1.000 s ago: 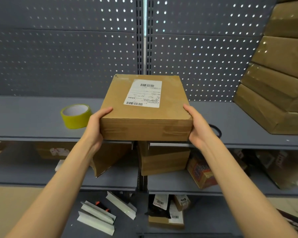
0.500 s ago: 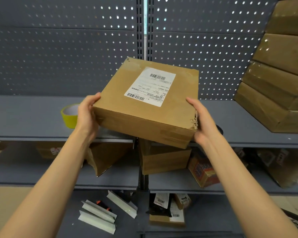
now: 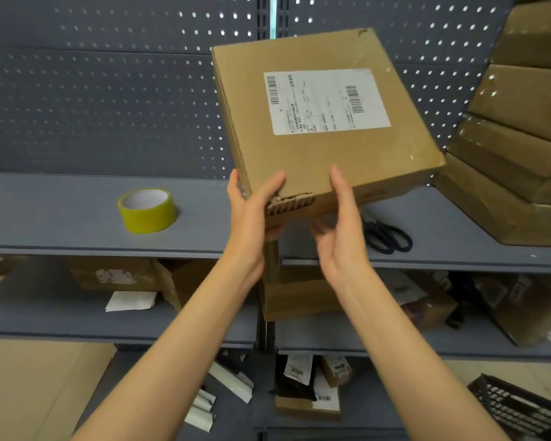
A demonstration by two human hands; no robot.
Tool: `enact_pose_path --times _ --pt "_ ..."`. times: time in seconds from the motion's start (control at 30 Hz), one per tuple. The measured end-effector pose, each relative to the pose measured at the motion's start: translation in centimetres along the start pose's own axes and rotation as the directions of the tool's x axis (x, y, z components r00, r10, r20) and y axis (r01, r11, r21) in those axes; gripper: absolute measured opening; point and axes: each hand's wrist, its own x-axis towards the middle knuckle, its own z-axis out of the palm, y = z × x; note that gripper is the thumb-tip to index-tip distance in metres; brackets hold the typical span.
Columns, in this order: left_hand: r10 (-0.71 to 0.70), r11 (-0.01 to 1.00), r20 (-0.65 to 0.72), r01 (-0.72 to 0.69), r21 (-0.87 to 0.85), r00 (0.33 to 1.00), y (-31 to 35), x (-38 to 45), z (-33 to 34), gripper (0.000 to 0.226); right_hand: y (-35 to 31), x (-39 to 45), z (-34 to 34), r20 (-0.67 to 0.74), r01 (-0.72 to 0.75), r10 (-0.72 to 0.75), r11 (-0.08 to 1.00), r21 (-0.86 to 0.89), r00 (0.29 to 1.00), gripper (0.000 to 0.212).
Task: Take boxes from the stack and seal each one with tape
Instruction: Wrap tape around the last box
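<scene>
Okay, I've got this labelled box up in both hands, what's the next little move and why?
Probably set the box flat on the grey shelf. Both the left hand and right hand hold its torn near corner, so neither can reach the yellow tape roll lying to the left.

head-worn view, facing forward and down, close on shelf (image 3: 61,218) (wide-angle, single camera)
</scene>
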Motion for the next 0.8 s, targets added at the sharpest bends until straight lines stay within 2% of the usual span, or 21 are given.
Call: enact_pose_path --times 0.07,0.13,0.17,0.23,0.3,0.47,0.73,0.8 --pt "-0.042 0.999 -0.03 0.043 0.013 0.999 0.7 0.4 -1.4 0.066 -1.8 0.7 -1.3 -0.163 0.034 -0.04 0.999 -0.035 0.986 0.103" --pt "-0.046 0.997 -0.059 0.05 0.062 0.997 1.4 0.8 -3.0 0.047 -3.6 1.5 -2.9 -0.292 0.039 -0.075 0.991 -0.125 0.953 0.104" --pt "-0.043 0.996 -0.066 0.048 0.074 0.997 1.7 1.1 -3.8 0.033 -4.3 1.8 -3.5 -0.284 0.026 -0.078 0.983 -0.18 0.956 0.095" --pt "-0.078 0.995 -0.057 0.081 0.054 0.995 2.0 1.9 -5.2 0.013 -4.8 2.2 -4.1 -0.216 -0.043 -0.015 0.965 -0.26 0.976 0.061" --pt "-0.128 0.991 -0.037 0.129 0.036 0.991 1.9 2.7 -6.2 0.015 -4.5 2.0 -4.0 -0.186 -0.106 0.046 0.939 -0.327 0.981 0.043" --pt "-0.169 0.98 -0.024 0.17 0.105 0.985 0.7 3.7 -7.4 0.019 -3.1 1.7 -4.0 -0.225 -0.148 0.066 0.917 -0.369 0.972 0.027" --pt "-0.12 0.984 0.001 0.118 0.137 0.993 -1.2 3.9 -7.3 0.053 -2.9 2.7 -4.3 -0.294 -0.229 0.108 0.879 -0.418 0.95 0.026" --pt "-0.123 0.983 0.0 0.122 0.137 0.992 -1.4 4.0 -7.3 0.054 -2.9 3.1 -4.2 -0.298 -0.251 0.122 0.86 -0.444 0.947 0.029"
